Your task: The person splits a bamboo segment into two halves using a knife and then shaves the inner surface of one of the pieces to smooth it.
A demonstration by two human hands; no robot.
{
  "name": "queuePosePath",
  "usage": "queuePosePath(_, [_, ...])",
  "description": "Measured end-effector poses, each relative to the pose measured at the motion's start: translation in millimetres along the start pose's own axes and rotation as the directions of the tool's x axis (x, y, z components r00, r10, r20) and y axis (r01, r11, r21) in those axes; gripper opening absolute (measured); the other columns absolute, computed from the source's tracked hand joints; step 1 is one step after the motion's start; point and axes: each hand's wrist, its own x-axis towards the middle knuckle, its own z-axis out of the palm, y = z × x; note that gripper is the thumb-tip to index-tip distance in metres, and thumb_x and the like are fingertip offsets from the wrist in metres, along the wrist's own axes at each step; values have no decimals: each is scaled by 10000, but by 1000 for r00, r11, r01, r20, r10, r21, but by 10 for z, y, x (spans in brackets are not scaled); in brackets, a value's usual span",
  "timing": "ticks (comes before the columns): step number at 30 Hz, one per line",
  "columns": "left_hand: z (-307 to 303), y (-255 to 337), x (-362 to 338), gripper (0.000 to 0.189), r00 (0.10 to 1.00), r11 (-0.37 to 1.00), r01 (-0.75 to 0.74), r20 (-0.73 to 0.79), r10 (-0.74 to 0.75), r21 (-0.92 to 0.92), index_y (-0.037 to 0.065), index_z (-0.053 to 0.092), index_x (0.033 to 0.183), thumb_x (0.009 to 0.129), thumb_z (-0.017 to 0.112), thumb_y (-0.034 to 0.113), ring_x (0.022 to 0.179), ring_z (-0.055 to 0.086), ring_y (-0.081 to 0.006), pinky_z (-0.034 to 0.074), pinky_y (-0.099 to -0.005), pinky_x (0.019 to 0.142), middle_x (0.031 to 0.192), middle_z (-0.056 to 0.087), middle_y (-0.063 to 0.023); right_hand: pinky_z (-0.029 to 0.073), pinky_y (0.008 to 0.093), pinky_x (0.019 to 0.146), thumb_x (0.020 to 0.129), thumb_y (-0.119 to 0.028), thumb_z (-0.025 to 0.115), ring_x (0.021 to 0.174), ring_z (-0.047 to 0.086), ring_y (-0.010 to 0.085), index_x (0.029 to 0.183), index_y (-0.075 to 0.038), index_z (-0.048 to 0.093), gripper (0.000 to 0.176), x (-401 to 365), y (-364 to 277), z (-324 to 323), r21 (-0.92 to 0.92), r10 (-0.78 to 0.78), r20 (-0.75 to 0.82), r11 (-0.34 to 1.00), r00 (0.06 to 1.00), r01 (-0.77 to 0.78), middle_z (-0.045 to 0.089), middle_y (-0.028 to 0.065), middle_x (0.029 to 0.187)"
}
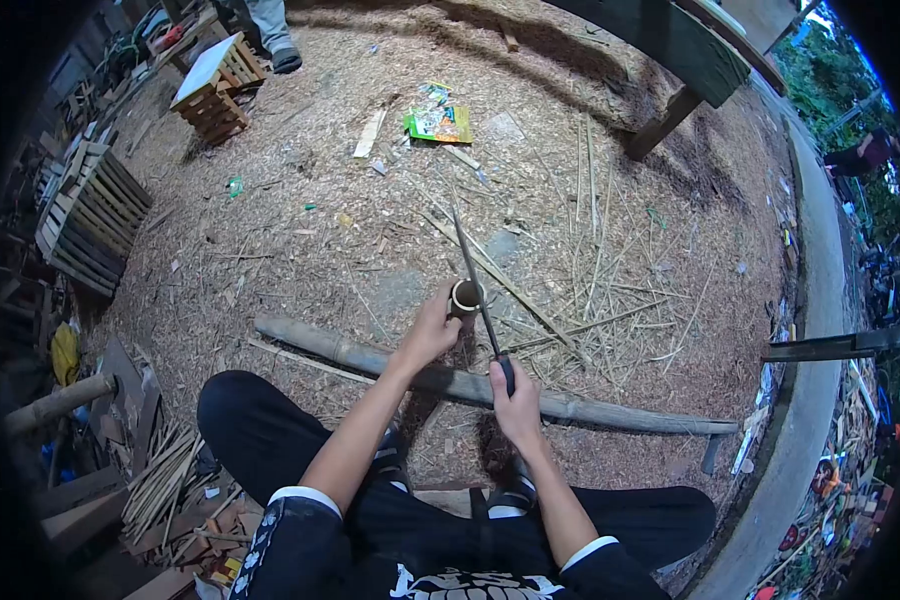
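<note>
My left hand (432, 328) grips an upright bamboo tube (465, 297) just below its open top end. My right hand (515, 400) is closed on the dark handle of a long knife (473, 275). Its thin blade lies across the rim of the bamboo tube and points away from me. Both hands are above a long bamboo pole (590, 410) that lies across the ground in front of my knees.
Sawdust and thin bamboo splints (590, 260) cover the ground. Wooden slatted crates (90, 215) stand at the left, a small one (215, 88) farther back near another person's foot (286, 58). A green packet (438, 123) lies ahead. A curb (815, 330) runs along the right.
</note>
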Motion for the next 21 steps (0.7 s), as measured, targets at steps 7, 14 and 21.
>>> queuePosePath(7, [-7,-73,-2,653,998,998,44,36,-43,-41,-15,386,1438,819,594,-5,1184,580,-477,467,-476,1006,1222,614,-310,502,475,711,997,-468,566,811,674,464,1055,5,622,480,64,81,8,-79,-11,3,997,1000,11,657,274,808])
queuePosePath(14, [3,-129,16,682,1000,1000,13,19,-13,22,-33,384,1463,820,608,-2,1251,538,-464,420,-452,1085,1310,576,-308,496,489,685,996,-471,570,773,659,476,1034,-2,615,473,79,33,31,-34,-34,-18,999,999,33,647,268,774])
queuePosePath(21, [43,-134,53,707,997,990,70,43,-65,-121,-5,350,1487,822,589,-10,1241,567,-428,444,-435,1057,1299,588,-290,487,497,679,999,-487,558,764,644,487,1012,2,610,491,170,102,57,-97,-54,-17,994,998,52,636,271,755])
